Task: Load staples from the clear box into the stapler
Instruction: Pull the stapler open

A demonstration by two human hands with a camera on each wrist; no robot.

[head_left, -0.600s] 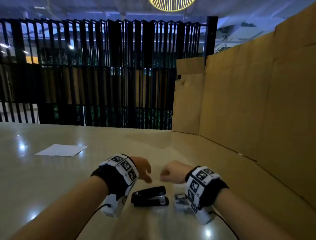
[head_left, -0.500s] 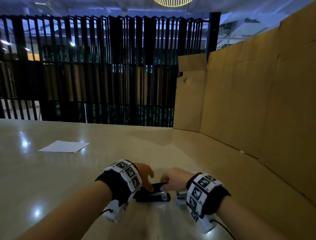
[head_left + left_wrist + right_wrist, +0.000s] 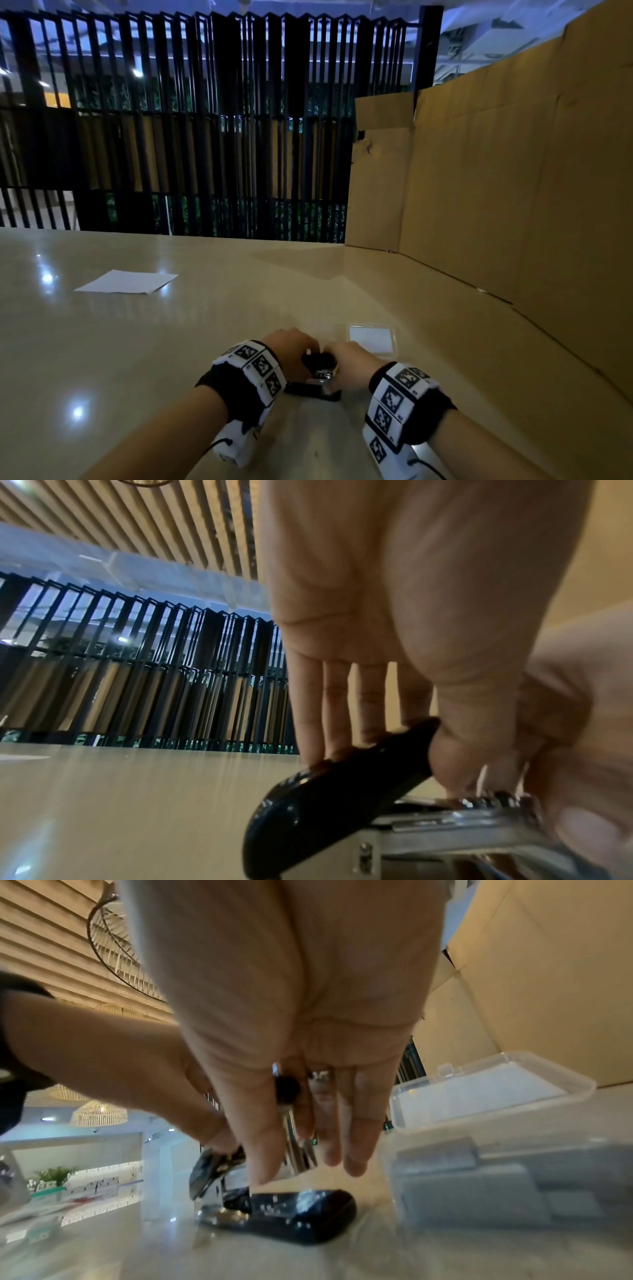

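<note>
The black stapler [image 3: 313, 383] lies on the table between my hands. My left hand [image 3: 303, 353] grips its black top cover [image 3: 342, 791], fingers behind and thumb in front, and the cover is tilted up off the metal magazine [image 3: 462, 829]. My right hand [image 3: 337, 377] holds the magazine's front end; its fingers [image 3: 329, 1137] reach down around the metal rail above the black base [image 3: 301, 1215]. Just right of the stapler sits the clear box [image 3: 496, 1191], open, with grey staple strips inside. Its lid [image 3: 371, 337] lies flat behind it.
A white sheet of paper [image 3: 126, 281] lies far left on the glossy table [image 3: 171, 342]. A tall cardboard wall [image 3: 513, 171] lines the right side and back right corner. A black slatted fence stands beyond the table's far edge.
Both hands have come down from hovering onto the stapler. The left one has lifted the top cover while the right holds the front. The head view has tipped, and the box lid now shows.
</note>
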